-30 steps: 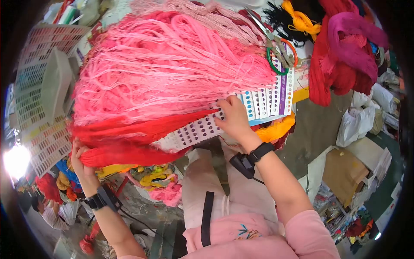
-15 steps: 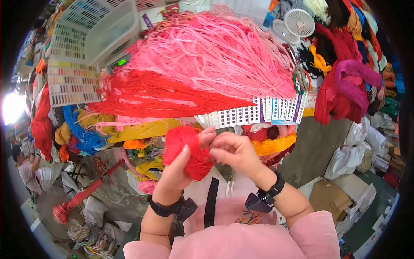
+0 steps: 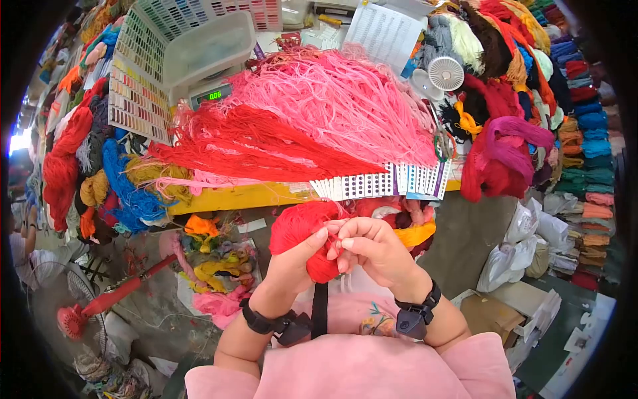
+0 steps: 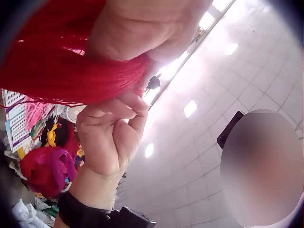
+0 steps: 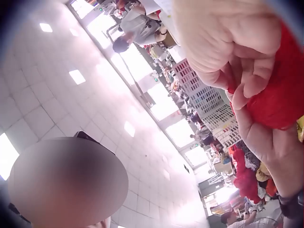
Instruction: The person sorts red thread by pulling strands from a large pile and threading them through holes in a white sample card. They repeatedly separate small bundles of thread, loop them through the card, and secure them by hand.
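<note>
In front of my chest, beyond the table's near edge, a bundled skein of red thread [image 3: 298,229] hangs from my left hand [image 3: 287,269], its thumb over the near side. My right hand [image 3: 385,258] meets it at the skein's right end, thumb and forefinger pinching strands there. From the left wrist view, the red skein [image 4: 52,78] stretches flat and taut-looking toward the right hand's fingertips [image 4: 137,102]. The right wrist view has both hands' fingers close together at the red thread [image 5: 282,90]; the pinched strands themselves are mostly hidden.
On the table lie loose red thread [image 3: 246,143], a big pink thread pile [image 3: 332,100] and fanned shade cards [image 3: 362,186]. Behind stand a clear plastic bin [image 3: 206,53], a scale display [image 3: 214,96] and a small fan [image 3: 446,73]. Scissors [image 3: 441,143] lie at the pile's right.
The left hand has lifted a red skein off the table to my chest. My right hand has left the shade cards and come to the skein, now pinching its end. The head view has shifted.
</note>
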The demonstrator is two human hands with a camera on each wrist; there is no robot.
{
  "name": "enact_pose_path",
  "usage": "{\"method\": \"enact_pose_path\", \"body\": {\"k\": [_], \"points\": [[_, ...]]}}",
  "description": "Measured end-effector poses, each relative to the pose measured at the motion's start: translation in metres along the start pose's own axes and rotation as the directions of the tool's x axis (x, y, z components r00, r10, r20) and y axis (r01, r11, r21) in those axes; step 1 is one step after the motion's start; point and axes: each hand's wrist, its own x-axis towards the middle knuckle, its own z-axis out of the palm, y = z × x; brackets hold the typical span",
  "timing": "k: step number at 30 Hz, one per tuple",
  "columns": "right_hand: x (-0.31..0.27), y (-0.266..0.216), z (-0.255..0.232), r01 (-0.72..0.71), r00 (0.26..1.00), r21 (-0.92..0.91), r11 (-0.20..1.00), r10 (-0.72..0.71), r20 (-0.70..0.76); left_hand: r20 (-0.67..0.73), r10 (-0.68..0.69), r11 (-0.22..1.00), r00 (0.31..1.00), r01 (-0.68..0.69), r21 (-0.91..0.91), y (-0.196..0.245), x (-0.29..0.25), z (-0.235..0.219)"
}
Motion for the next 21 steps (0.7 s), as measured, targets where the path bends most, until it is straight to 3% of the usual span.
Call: {"method": "enact_pose_path", "body": {"k": [1,4,8,10,13,15,17,19,21], "points": [[-0.003,0.001,0.003,0.009,1.000,-0.004,1.000,-0.009,-0.005,-0.044,-0.040,0.999,0.998,0.039,-0.027,0.002,-0.002,0.005],[-0.009,0.001,0.009,0.001,1.000,0.027,1.000,0.000,-0.009,0.027,-0.059,0.998,0.998,0.060,-0.019,0.001,-0.007,0.005],[-0.015,0.006,0.014,0.067,0.998,-0.086,0.994,-0.068,-0.007,-0.035,-0.069,0.998,0.997,0.068,-0.009,0.005,-0.013,0.013],[-0.016,0.010,0.019,0.104,0.994,-0.165,0.981,-0.108,-0.012,-0.256,-0.010,0.996,0.967,0.031,0.080,0.007,-0.017,0.023],[-0.018,0.015,0.028,0.169,0.973,-0.243,0.955,-0.202,-0.116,-0.149,0.006,0.992,0.989,0.013,0.125,0.005,-0.020,0.014],[-0.021,0.010,0.025,0.012,0.994,-0.011,1.000,-0.014,-0.111,-0.135,0.029,0.997,0.990,-0.019,0.074,0.004,-0.023,0.009],[-0.020,0.013,0.027,0.031,0.993,0.037,0.999,-0.027,-0.114,-0.123,0.053,0.998,0.991,-0.051,0.022,0.006,-0.026,0.007],[-0.019,0.016,0.030,0.049,0.992,0.089,0.995,-0.038,-0.119,-0.037,-0.031,0.999,0.999,0.030,-0.031,0.010,-0.030,0.005],[-0.018,0.015,0.033,0.045,0.993,0.090,0.995,-0.035,-0.109,-0.013,-0.023,0.999,1.000,0.023,-0.037,0.011,-0.035,0.002]]}}
